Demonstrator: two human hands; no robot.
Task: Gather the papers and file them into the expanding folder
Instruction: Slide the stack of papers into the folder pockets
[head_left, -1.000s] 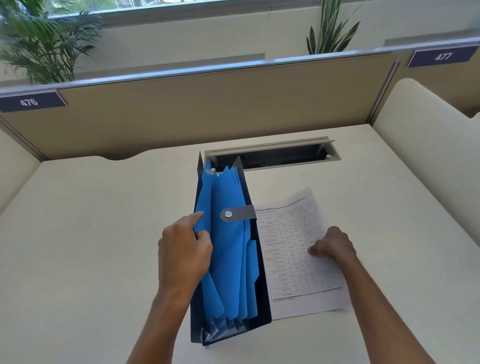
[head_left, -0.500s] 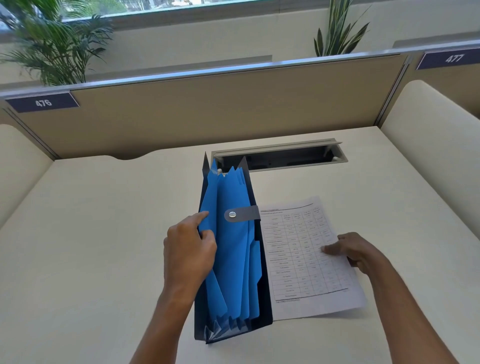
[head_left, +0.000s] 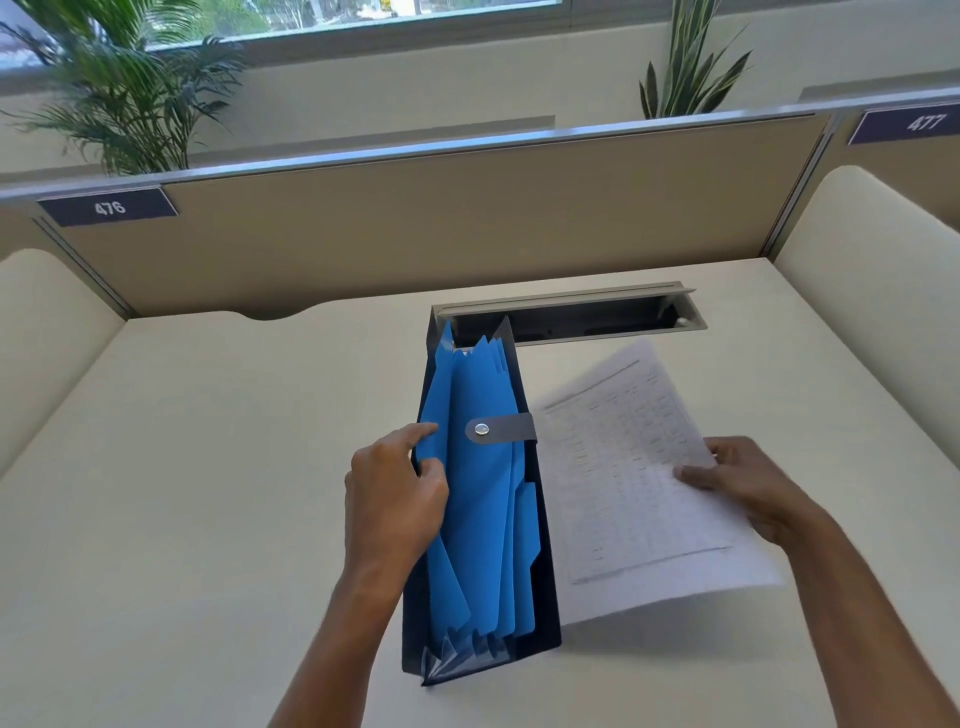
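Observation:
The expanding folder (head_left: 485, 519) stands open on the cream desk, dark navy outside with several blue dividers and a grey snap strap across the top. My left hand (head_left: 392, 499) grips the folder's left wall, thumb inside between the blue dividers, holding a pocket apart. Just right of the folder, a white sheet of paper (head_left: 623, 467) printed with a table is raised off the desk and tilted. My right hand (head_left: 743, 486) pinches the sheet's right edge, thumb on top.
A grey cable slot (head_left: 571, 314) is set into the desk (head_left: 208, 467) just behind the folder. Beige partition panels (head_left: 441, 228) close the back, and padded side walls flank left and right. Plants stand beyond the partition.
The paper lay flat on the desk under my right hand; my right hand has slid to its right edge, gripped it and lifted it. My left hand has kept holding the folder open.

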